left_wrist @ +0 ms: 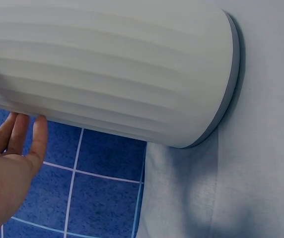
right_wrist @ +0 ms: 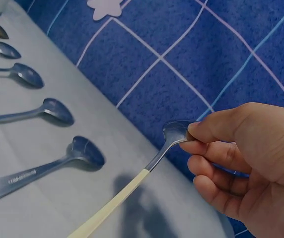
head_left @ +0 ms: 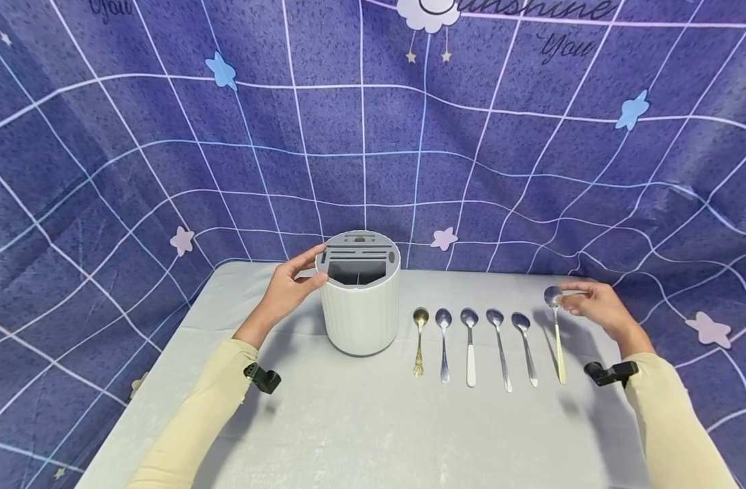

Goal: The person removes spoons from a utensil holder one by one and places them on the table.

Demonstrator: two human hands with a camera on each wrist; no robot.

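Note:
My left hand (head_left: 289, 283) rests at the left side of a white ribbed utensil holder (head_left: 360, 319), thumb at the front of its rim and fingers farther back. The left wrist view has the fingertips (left_wrist: 40, 121) against the holder's wall (left_wrist: 107, 64). A grey slotted insert (head_left: 360, 255) with compartments fills the holder's top. At the far right, my right hand (head_left: 595, 305) pinches a spoon with a cream handle (head_left: 558, 346) by its metal bowl (right_wrist: 174, 131), between thumb and fingers. That bowl is raised off the table, the handle slanting down toward the front.
Several spoons lie in a row between the holder and the right hand: a gold one (head_left: 419, 339), a white-handled one (head_left: 470, 346) and silver ones, the nearest being a silver spoon (right_wrist: 85, 153). A grey cloth (head_left: 373, 435) covers the table. A blue grid-patterned curtain (head_left: 360, 170) hangs behind.

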